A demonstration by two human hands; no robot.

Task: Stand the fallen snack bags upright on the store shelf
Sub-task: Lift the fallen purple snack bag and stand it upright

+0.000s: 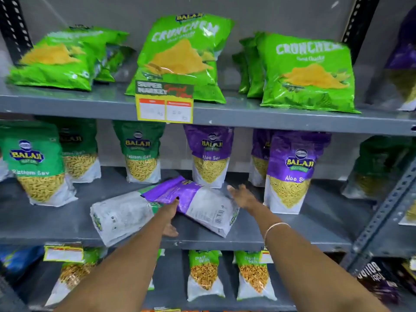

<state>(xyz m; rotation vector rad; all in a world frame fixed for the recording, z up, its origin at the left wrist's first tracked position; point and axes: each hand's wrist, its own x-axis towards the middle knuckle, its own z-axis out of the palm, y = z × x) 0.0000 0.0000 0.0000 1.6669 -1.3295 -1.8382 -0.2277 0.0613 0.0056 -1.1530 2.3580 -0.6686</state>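
Two bare arms reach forward over the middle shelf [292, 230] of a grey steel rack. The left hand [169, 216] is extended with its fingers wrapped over the near edge of the fallen purple bag [200, 203], thumb below; the fingertips are hidden by the bag, so the firmness of the grasp cannot be confirmed. The right hand [242, 195] is flat and spread, palm turned leftward, fingers wide apart, positioned just beside the right end of the same bag; contact cannot be determined. A thin bracelet [273, 228] circles the right wrist.

Both fallen bags lie back side up at the centre front of the middle shelf. The purple bag lies with its long axis running from upper left to lower right, purple top end toward the rear left and white base end toward the front right. It overlaps the fallen green-topped bag [121, 216], which lies to its left with its white base pointing left and front, projecting slightly past the shelf lip.

Upright pouches on this shelf contain yellow sev visible through clear windows: green Ratlami Sev pouches [38, 165] at left, purple Aloo Sev pouches [290, 172] at right. Green Crunchem bags [308, 70] occupy the upper shelf.
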